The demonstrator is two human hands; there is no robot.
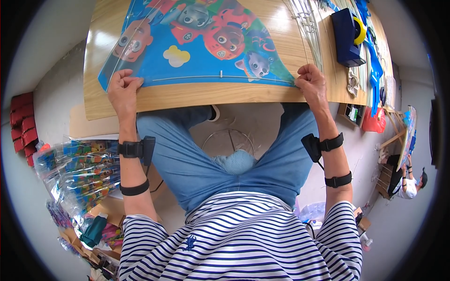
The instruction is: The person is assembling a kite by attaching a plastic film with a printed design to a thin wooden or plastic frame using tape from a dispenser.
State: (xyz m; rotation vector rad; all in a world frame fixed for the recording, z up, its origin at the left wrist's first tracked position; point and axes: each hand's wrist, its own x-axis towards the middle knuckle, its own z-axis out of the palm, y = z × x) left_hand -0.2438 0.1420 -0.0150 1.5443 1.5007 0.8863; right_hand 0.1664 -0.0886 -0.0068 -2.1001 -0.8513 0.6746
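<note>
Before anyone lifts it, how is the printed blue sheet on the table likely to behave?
The printed blue sheet is probably floppy, since it looks thin. The pale rod along its near edge may keep that side straighter. Its glossy shine suggests it could slide easily.

printed sheet (199,49): top cut off | distant person (409,189): seemingly blurred

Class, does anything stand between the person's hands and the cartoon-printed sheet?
Nothing visible does: the left hand is at the near left corner of the cartoon-printed sheet, the right hand at its near right corner. A thin white rod lies along the near edge; the blue tape dispenser stands off to the right.
</note>
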